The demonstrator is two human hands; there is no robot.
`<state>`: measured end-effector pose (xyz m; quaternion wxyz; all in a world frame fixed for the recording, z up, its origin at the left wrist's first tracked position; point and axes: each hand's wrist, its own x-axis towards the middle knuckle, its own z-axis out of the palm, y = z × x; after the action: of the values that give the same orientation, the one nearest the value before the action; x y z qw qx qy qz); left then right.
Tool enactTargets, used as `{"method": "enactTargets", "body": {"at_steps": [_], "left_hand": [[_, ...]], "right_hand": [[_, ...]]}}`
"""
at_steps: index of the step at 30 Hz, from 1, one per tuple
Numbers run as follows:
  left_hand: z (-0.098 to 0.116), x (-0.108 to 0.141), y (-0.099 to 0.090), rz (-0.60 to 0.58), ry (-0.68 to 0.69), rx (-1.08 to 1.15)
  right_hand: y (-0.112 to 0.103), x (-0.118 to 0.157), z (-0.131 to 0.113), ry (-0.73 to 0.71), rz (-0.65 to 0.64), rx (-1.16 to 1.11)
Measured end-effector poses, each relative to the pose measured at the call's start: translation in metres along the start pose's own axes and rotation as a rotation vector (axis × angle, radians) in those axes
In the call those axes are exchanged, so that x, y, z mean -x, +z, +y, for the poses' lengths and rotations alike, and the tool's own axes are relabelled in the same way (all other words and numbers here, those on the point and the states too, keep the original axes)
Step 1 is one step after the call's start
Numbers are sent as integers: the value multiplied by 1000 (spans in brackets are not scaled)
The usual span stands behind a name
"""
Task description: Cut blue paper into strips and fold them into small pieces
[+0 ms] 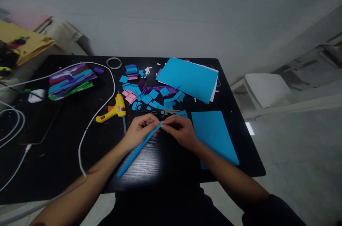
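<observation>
A long, narrow strip of blue paper (139, 149) slants across the front of the black table, its upper end pinched between my two hands. My left hand (143, 129) is closed on the strip, thumb on top near that end. Fingertips of my right hand (180, 129) grip the very tip of the same strip, close against the left fingers. Just beyond the hands lies a pair of scissors (162, 112) with dark handles. To the right, partly under my right forearm, rests a blue sheet of paper (213, 135).
Behind the scissors spread small folded paper pieces (153, 94). A yellow glue gun (113, 110) lies left of them. Blue and white sheets (191, 78) are stacked at the back right. A white cable (82, 140) crosses the left side, near a colourful paper bundle (71, 81) and tape roll (114, 63).
</observation>
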<state>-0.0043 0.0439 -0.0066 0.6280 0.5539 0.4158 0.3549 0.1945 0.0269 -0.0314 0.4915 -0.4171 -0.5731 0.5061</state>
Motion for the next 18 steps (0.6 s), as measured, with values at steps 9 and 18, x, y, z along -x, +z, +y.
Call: {"method": "enactTargets", "body": {"at_steps": [9, 18], "left_hand": [[-4, -3, -2, 36, 13, -3], [-2, -4, -3, 93, -18, -12]], "right_hand": [[0, -2, 0, -95, 21, 18], [0, -2, -2, -91, 9, 79]]}}
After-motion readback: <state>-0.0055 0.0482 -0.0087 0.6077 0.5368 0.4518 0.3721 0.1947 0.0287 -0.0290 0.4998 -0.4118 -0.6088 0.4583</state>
